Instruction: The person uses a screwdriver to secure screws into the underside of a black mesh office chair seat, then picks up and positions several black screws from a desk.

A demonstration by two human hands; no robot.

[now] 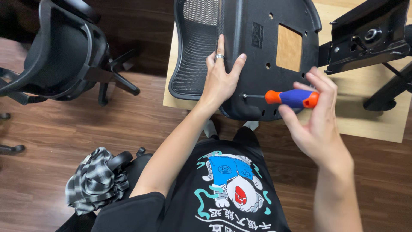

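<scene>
Gripping one screwdriver (292, 98), right hand (319, 124); left hand (219, 79) flat on one chair back (257, 60).

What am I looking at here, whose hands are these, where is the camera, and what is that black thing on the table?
This is one picture from a camera worn on a person's head, looking down at their own two bare hands. There is no machine here.

On the wooden table lies a black chair back, part mesh and part hard plastic with small holes and a square opening. Beside it, on the right, lies a black metal chair mechanism.

The left hand, with a ring on one finger, rests flat on the chair back. The right hand holds a screwdriver with a blue and orange handle by the fingertips, its tip at a screw in the plastic.

On the dark wood floor stands another black office chair, and a checked cloth lies by the person's seat.
</scene>
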